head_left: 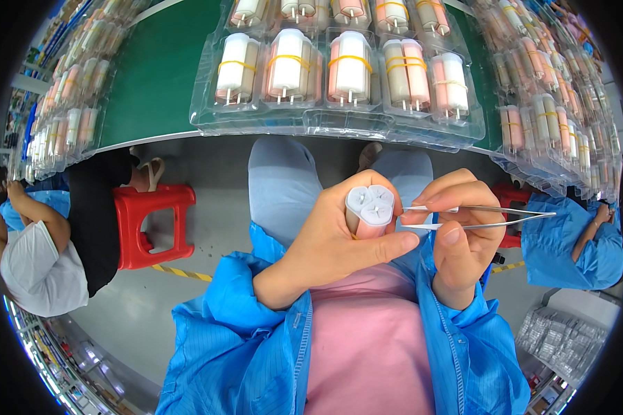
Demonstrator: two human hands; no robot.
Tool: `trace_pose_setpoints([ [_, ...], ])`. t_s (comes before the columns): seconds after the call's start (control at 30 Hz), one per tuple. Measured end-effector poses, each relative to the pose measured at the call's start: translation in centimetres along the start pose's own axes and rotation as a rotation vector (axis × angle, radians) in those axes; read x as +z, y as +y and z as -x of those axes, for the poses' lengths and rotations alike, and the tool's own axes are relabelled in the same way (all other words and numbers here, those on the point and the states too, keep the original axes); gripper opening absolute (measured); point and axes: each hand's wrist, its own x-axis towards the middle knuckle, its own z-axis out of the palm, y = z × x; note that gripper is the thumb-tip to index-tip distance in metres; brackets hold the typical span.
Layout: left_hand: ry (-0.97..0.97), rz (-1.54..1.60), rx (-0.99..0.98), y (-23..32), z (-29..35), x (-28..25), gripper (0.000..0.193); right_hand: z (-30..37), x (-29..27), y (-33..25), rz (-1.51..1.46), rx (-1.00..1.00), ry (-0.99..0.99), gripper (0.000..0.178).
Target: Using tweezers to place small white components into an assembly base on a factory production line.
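Tweezers (477, 216) sit pinched in our right hand (460, 238), tips aimed at the end face of a small bundle of capped tubes (369, 207); our left hand (339, 238) is wrapped closed around that bundle, holding it up in front of our chest, above the lap; the tips look just beside the caps, contact we cannot tell; progress, as a judgement: this bundle is mid-check, while many banded bundles (349, 69) already stand in clear trays (256, 124) on the green bench (159, 76) ahead; how many remain we cannot tell; room: bench edge runs just beyond the hands, trays overhang it slightly; open floor below, red stool (149, 221) to the left, co-workers seated at both sides, well apart from our hands.
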Motion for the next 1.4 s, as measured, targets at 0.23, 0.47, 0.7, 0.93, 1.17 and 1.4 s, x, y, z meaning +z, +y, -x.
trace_pose_setpoints([
  [0.23,0.004,-0.081,0.004,-0.2,-0.1,-0.1,0.029,-0.2,-0.3,0.2,0.008,-0.009,0.003,0.022],
  [0.47,0.001,-0.028,-0.085,0.6,0.1,0.3,0.034,0.2,-0.9,-0.4,0.202,-0.227,0.038,0.022],
  [0.7,0.111,-0.516,0.204,-0.8,-0.1,0.3,0.036,-0.4,2.3,-2.6,0.347,-0.725,-0.425,0.029],
  [0.93,0.150,-0.678,0.410,-1.5,-0.2,0.1,0.043,0.3,6.2,-2.9,0.162,-0.811,-0.221,0.047],
  [1.17,0.210,-0.602,0.431,-1.9,-0.3,0.3,0.045,0.2,6.8,-2.0,0.182,-0.906,-0.140,0.048],
  [1.4,0.229,-0.582,0.422,-2.0,-0.2,0.3,0.046,0.2,6.6,-2.1,0.136,-0.884,-0.210,0.050],
])
